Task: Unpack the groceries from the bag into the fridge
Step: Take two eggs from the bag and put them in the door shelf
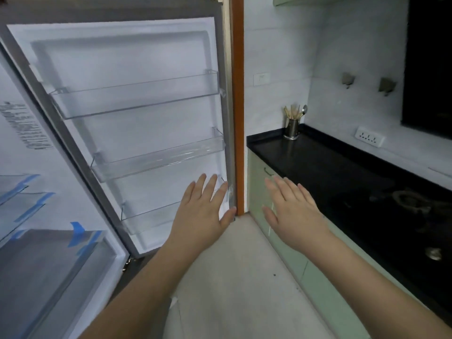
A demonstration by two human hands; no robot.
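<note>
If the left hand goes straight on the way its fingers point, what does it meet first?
Probably the open fridge door: the left hand points at its lowest door shelf. Depth is unclear from this one view.

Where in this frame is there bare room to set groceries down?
All three door bins, the top bin, middle bin and bottom bin, look bare. The black countertop is free between the utensil holder and the gas burner. Both hands, left hand and right hand, hold nothing.

Black countertop [318, 167]: utensil holder [291, 129] stood at its far corner; socket strip [369, 140] mounted on the wall behind; green cabinets [281, 241] fitted beneath.
</note>
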